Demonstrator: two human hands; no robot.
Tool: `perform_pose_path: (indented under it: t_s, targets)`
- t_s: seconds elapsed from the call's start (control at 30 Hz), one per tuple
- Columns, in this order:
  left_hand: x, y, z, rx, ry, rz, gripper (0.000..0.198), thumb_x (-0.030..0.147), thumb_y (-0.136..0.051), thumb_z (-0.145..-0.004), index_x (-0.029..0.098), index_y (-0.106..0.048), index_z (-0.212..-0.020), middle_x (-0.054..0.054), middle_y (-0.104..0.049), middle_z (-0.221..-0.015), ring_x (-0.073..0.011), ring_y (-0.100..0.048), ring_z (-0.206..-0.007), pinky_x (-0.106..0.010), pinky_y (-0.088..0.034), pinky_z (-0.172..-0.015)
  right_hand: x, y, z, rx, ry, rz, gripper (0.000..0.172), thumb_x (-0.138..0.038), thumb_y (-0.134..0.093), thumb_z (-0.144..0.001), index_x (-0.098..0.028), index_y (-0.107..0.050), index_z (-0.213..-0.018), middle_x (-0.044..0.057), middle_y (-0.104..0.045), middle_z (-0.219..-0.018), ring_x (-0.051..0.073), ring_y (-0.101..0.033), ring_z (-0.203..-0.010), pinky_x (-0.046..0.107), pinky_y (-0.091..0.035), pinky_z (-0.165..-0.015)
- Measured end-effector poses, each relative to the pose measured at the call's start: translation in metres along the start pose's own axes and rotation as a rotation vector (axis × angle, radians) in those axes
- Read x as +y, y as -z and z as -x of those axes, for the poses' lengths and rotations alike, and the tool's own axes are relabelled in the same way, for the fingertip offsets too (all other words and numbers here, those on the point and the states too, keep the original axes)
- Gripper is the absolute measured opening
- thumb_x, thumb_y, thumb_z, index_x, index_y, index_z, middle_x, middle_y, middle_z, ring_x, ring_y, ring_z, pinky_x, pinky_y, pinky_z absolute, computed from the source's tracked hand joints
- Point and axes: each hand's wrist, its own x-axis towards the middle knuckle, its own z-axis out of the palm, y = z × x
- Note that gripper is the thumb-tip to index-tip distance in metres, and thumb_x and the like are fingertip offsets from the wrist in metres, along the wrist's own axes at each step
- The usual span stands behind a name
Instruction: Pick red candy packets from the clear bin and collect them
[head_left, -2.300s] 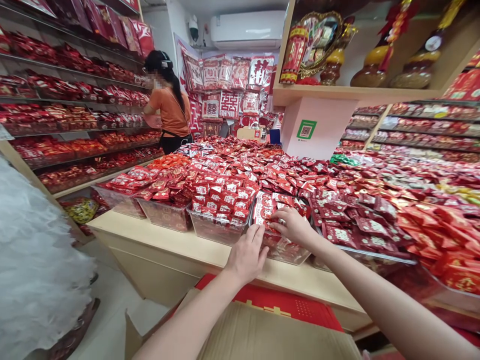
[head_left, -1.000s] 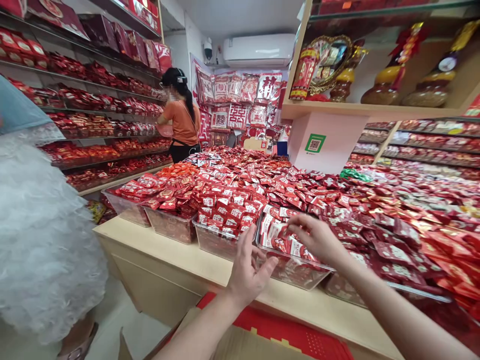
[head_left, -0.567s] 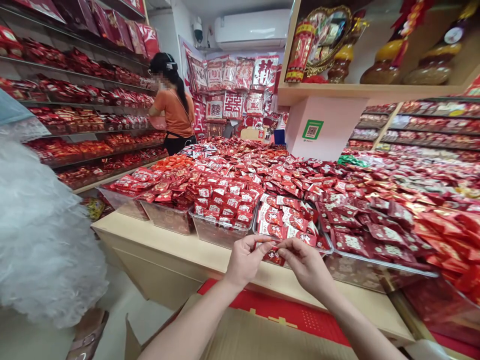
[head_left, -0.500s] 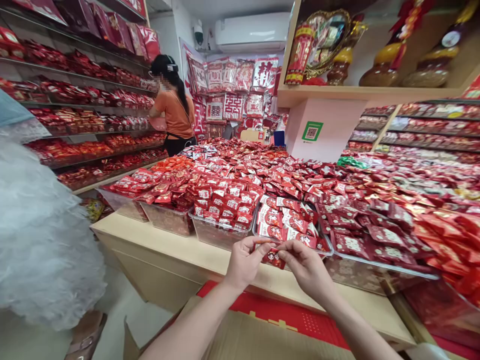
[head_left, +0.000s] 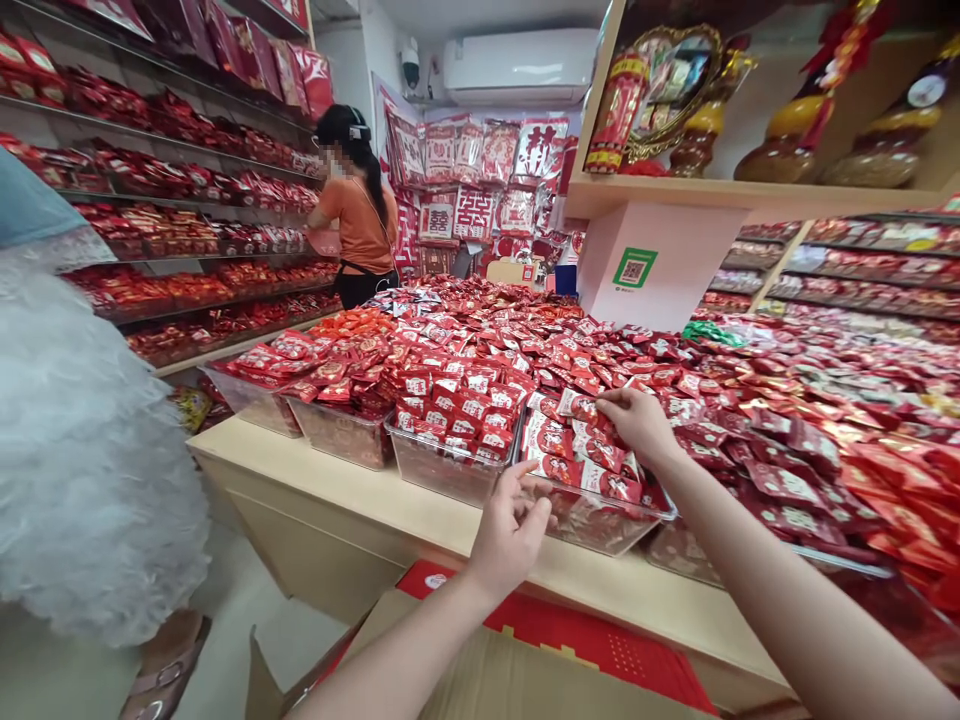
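Note:
My right hand [head_left: 637,425] reaches over a clear plastic bin [head_left: 600,525], its thumb and fingers pinched on the edge of a small red-and-white packet [head_left: 577,405]. That packet lies at the back of rows of like packets [head_left: 551,437] printed with little figures. In front of the bin's near left corner is my left hand [head_left: 514,525], fingers loosely curled and apart from the thumb, with nothing in it. Left of this bin stands another clear bin [head_left: 450,470] with neat rows of red packets.
An open cardboard box [head_left: 480,670] is below my arms, by the wooden counter [head_left: 300,480]. More bins and heaps of red packets [head_left: 787,460] spread right and back. A person in an orange top [head_left: 364,235] stands at the left shelves. White ruffled fabric [head_left: 90,440] is close at left.
My hands were together, holding a small red packet in front of the bin. They have parted: the right moved up and over the bin's packets, the left let go and stayed low.

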Motion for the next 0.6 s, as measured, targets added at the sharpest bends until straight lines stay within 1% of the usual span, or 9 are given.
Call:
perform_pose_path:
  t_s: [0.07, 0.13, 0.23, 0.3, 0.37, 0.43, 0.53, 0.6]
  targets:
    - [-0.007, 0.001, 0.0, -0.02, -0.027, -0.061, 0.037, 0.023, -0.045, -0.078, 0.02, -0.036, -0.113, -0.006, -0.051, -0.099, -0.0071, -0.056, -0.063, -0.023, -0.047, -0.063, 0.004, -0.01, -0.025, -0.021, -0.016, 0.122, 0.02, -0.024, -0.054, -0.067, -0.01, -0.062, -0.08, 0.007, -0.063, -0.068, 0.014, -0.053, -0.057, 0.025, -0.039, -0.054]
    - [-0.013, 0.003, -0.001, -0.026, -0.044, -0.12, 0.038, 0.021, -0.045, -0.078, 0.02, -0.036, -0.114, -0.005, -0.051, -0.099, -0.0068, -0.055, -0.063, -0.023, -0.047, -0.063, 0.004, -0.023, -0.037, -0.088, -0.011, 0.19, 0.021, -0.021, -0.053, -0.068, -0.01, -0.062, -0.083, 0.008, -0.064, -0.075, 0.014, -0.055, -0.063, 0.024, -0.04, -0.058]
    - [-0.018, 0.005, -0.002, -0.031, -0.056, -0.185, 0.038, 0.019, -0.044, -0.077, 0.02, -0.036, -0.115, -0.005, -0.051, -0.099, -0.0063, -0.054, -0.063, -0.022, -0.047, -0.062, 0.001, -0.04, -0.039, -0.198, 0.021, 0.275, 0.02, -0.02, -0.052, -0.068, -0.012, -0.062, -0.084, 0.007, -0.065, -0.078, 0.014, -0.056, -0.066, 0.023, -0.04, -0.06]
    - [-0.018, 0.005, -0.002, -0.036, -0.065, -0.211, 0.039, 0.018, -0.043, -0.077, 0.02, -0.036, -0.115, -0.005, -0.051, -0.099, -0.006, -0.053, -0.062, -0.022, -0.047, -0.061, -0.001, -0.046, -0.035, -0.243, 0.086, 0.369, 0.018, -0.02, -0.052, -0.068, -0.013, -0.062, -0.081, 0.006, -0.065, -0.078, 0.015, -0.057, -0.069, 0.023, -0.039, -0.063]
    - [-0.018, 0.006, -0.002, -0.037, -0.072, -0.235, 0.039, 0.018, -0.043, -0.077, 0.021, -0.036, -0.115, -0.005, -0.051, -0.1, -0.006, -0.053, -0.062, -0.021, -0.046, -0.061, -0.003, -0.048, -0.032, -0.254, 0.166, 0.458, 0.016, -0.019, -0.051, -0.069, -0.015, -0.063, -0.079, 0.006, -0.065, -0.078, 0.016, -0.056, -0.072, 0.024, -0.038, -0.065]
    - [-0.017, 0.006, -0.001, -0.04, -0.077, -0.269, 0.039, 0.018, -0.042, -0.077, 0.022, -0.036, -0.116, -0.005, -0.05, -0.101, -0.0066, -0.053, -0.064, -0.021, -0.046, -0.059, -0.004, -0.046, -0.029, -0.237, 0.214, 0.519, 0.016, -0.02, -0.05, -0.069, -0.016, -0.063, -0.077, 0.006, -0.065, -0.079, 0.016, -0.056, -0.073, 0.024, -0.038, -0.065]
    - [-0.017, 0.007, -0.001, -0.047, -0.084, -0.329, 0.04, 0.018, -0.043, -0.077, 0.023, -0.036, -0.116, -0.005, -0.05, -0.102, -0.0079, -0.053, -0.068, -0.02, -0.045, -0.058, -0.006, -0.039, -0.026, -0.215, 0.242, 0.549, 0.017, -0.023, -0.049, -0.07, -0.016, -0.063, -0.076, 0.006, -0.065, -0.08, 0.016, -0.056, -0.073, 0.023, -0.037, -0.065]
    - [-0.016, 0.007, 0.0, -0.051, -0.092, -0.358, 0.04, 0.018, -0.043, -0.077, 0.023, -0.037, -0.116, -0.005, -0.05, -0.103, -0.0083, -0.052, -0.068, -0.02, -0.045, -0.057, -0.009, -0.033, -0.022, -0.243, 0.242, 0.559, 0.019, -0.026, -0.047, -0.072, -0.017, -0.063, -0.074, 0.005, -0.065, -0.075, 0.015, -0.056, -0.069, 0.023, -0.036, -0.062]
